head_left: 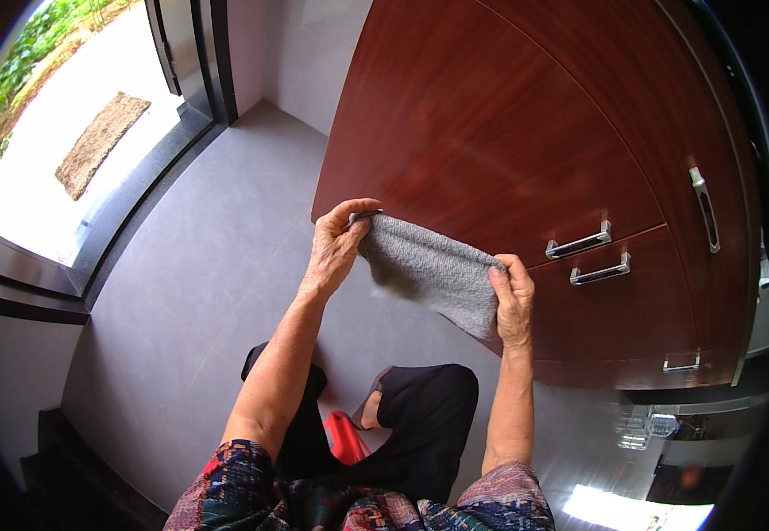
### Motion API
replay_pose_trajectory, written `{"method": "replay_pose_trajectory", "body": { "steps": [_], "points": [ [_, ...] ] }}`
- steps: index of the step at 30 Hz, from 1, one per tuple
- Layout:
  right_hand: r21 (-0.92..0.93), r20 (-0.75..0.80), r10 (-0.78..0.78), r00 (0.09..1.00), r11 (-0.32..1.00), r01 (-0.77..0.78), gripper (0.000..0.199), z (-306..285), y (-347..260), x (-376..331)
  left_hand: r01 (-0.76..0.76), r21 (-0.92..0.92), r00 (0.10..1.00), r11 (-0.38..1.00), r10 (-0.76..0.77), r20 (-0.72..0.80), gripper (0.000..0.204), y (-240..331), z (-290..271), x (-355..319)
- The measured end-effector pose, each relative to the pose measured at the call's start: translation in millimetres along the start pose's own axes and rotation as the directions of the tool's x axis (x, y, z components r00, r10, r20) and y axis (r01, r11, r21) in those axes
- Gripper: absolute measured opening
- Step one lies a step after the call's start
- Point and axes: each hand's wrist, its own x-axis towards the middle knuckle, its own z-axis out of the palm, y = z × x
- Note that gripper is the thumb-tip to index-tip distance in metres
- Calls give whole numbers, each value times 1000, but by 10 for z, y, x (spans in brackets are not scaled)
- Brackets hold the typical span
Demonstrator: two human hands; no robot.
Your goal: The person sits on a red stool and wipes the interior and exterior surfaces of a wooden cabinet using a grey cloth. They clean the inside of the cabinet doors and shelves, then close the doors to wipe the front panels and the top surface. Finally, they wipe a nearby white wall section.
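Observation:
A grey cloth point(437, 265) is stretched out in front of me, held between both hands. My left hand point(340, 239) pinches its upper left corner, thumb against fingers. At the other end, my right hand point(513, 296) grips the right edge with the thumb on top. The cloth sags in the middle, its lower edge hanging over the floor. Just beyond it stands a reddish-brown wooden cabinet point(490, 133); whether the cloth touches the cabinet I cannot tell.
Metal handles point(579, 241) stick out from the cabinet doors on the right. Below me are my bent knees in dark trousers point(428, 398) and something red point(344, 438) on the grey floor point(198, 265). At the upper left, an open doorway shows a brown mat point(101, 142) outside.

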Motion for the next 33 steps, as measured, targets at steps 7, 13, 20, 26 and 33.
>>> {"method": "replay_pose_trajectory", "body": {
  "steps": [7,13,20,26,33],
  "points": [
    [-108,116,-39,992,993,52,10,-167,-348,158,-147,490,973,859,37,227,23,27,59,-58],
    [-63,294,-82,952,992,105,10,-14,-644,345,57,146,927,988,-107,360,39,194,378,-224],
    [-611,34,-474,880,687,393,18,-59,-622,544,258,-217,941,942,-194,279,31,366,225,-170],
    [-963,225,-858,461,-124,238,29,-461,-1129,907,-189,-537,964,822,52,-260,40,419,193,191],
    [-955,294,-769,568,-211,208,54,-532,-1117,1012,-760,14,647,649,759,-67,39,1386,1349,918]
  ]
}}
